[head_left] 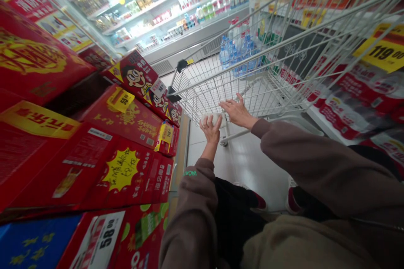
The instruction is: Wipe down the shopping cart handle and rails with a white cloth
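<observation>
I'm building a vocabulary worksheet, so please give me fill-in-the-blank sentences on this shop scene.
1. The left hand and right hand both touch a wire shopping ____.
2. The bottles in it are ____.
3. The boxes stacked at the left are mostly ____.
Missing words: cart; blue; red.

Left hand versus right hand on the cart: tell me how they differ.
The left hand curls shut around the pale handle bar of the cart; the right hand lies open, fingers stretched, against the same end of the cart. The left sleeve is pushed back, baring the forearm; the right sleeve reaches the wrist. Both hands touch the cart, and both sleeves are brown.
</observation>
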A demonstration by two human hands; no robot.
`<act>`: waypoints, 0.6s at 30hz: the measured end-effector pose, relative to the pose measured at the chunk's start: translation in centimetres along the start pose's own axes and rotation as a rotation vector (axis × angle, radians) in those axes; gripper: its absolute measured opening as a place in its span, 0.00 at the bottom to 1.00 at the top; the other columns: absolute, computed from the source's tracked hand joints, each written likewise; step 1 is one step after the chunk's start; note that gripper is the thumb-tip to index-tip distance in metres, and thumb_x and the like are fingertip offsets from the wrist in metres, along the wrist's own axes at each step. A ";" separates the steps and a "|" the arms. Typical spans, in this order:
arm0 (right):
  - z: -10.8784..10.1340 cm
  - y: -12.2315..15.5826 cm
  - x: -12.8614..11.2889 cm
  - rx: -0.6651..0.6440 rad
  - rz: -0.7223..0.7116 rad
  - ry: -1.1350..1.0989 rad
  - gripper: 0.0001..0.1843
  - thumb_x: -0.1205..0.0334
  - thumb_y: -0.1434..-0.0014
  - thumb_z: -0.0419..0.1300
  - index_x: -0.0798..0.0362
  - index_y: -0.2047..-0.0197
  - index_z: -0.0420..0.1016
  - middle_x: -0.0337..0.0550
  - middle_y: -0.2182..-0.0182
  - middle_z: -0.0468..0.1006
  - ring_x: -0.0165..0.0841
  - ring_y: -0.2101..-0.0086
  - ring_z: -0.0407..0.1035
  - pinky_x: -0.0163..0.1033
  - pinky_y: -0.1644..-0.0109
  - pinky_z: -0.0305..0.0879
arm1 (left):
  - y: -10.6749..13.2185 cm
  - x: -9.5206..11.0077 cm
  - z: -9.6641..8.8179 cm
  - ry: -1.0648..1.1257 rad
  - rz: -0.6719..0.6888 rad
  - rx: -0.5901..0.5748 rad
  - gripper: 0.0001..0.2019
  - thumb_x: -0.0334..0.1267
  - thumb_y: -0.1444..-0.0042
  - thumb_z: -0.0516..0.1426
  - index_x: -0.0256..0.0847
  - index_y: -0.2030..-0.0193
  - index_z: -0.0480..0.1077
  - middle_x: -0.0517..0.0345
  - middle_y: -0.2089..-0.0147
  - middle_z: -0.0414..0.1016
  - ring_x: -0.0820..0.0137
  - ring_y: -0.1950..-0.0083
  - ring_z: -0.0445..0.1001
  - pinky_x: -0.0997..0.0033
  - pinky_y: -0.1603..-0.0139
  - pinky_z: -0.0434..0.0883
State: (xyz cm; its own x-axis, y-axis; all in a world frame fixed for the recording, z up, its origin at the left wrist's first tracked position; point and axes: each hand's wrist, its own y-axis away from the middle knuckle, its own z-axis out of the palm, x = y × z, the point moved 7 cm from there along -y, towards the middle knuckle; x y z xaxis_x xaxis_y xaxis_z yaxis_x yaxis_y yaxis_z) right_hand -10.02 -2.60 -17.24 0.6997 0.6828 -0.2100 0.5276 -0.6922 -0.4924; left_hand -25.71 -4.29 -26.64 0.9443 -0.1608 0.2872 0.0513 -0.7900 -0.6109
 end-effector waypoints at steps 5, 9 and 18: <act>-0.2 1.5 0.6 0.102 0.067 -0.047 0.37 0.79 0.42 0.48 0.59 0.30 0.64 0.54 0.33 0.73 0.47 0.30 0.58 0.66 0.26 0.32 | -1.7 1.3 -0.7 0.011 -0.083 0.142 0.19 0.33 0.30 0.52 0.56 0.43 0.80 0.48 0.36 0.72 0.55 0.24 0.57 0.33 0.21 0.46; 0.5 2.9 1.1 0.078 0.003 -0.061 0.39 0.79 0.44 0.47 0.60 0.28 0.60 0.56 0.31 0.70 0.44 0.30 0.58 0.63 0.25 0.32 | -0.6 3.2 0.8 0.032 -0.103 0.037 0.21 0.29 0.31 0.52 0.53 0.41 0.79 0.45 0.34 0.71 0.52 0.26 0.59 0.30 0.24 0.51; -1.5 4.4 5.6 0.286 0.267 0.054 0.38 0.73 0.42 0.49 0.58 0.27 0.60 0.59 0.28 0.62 0.50 0.26 0.47 0.63 0.26 0.38 | -2.4 6.2 0.1 0.070 -0.175 0.184 0.23 0.27 0.34 0.52 0.47 0.37 0.78 0.40 0.33 0.68 0.49 0.27 0.59 0.37 0.25 0.56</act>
State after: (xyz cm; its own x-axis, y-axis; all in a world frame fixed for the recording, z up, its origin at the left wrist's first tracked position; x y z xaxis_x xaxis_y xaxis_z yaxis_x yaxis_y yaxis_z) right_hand -3.03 -2.13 -19.31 0.8225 0.4690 -0.3217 0.1736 -0.7457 -0.6433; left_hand -19.88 -3.31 -23.48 0.8912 -0.0764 0.4472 0.2767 -0.6895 -0.6694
